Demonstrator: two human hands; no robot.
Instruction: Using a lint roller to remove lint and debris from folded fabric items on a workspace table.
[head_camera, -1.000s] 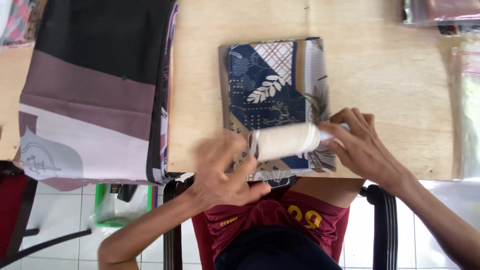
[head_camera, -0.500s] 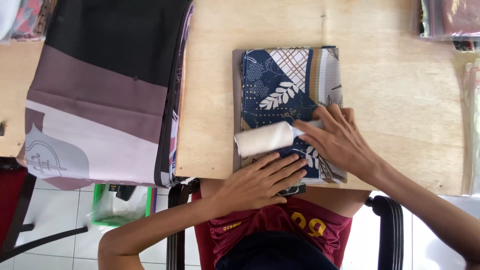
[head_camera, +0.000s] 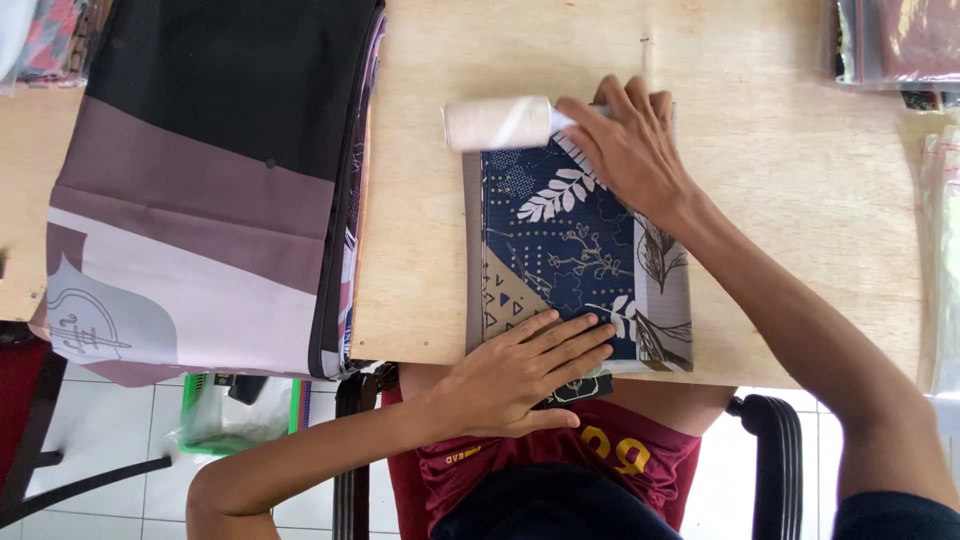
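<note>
A folded navy cloth (head_camera: 560, 250) with white leaf prints and grey and tan patches lies on the wooden table (head_camera: 790, 170), its near edge at the table's front. My left hand (head_camera: 525, 370) presses flat on the cloth's near end, fingers spread. My right hand (head_camera: 625, 150) grips the handle of a white lint roller (head_camera: 497, 124), which lies across the cloth's far edge.
A stack of folded fabrics (head_camera: 200, 190), black, mauve and pale pink, covers the table's left part and hangs over the front. Plastic-wrapped items (head_camera: 895, 40) sit at the far right corner and right edge. A chair armrest (head_camera: 775, 440) is at my right, and a green basket (head_camera: 225, 415) stands on the tiled floor.
The roller has travelled from the cloth's near end up to its far edge, pushed by my right hand. My left hand came down flat onto the near end of the cloth.
</note>
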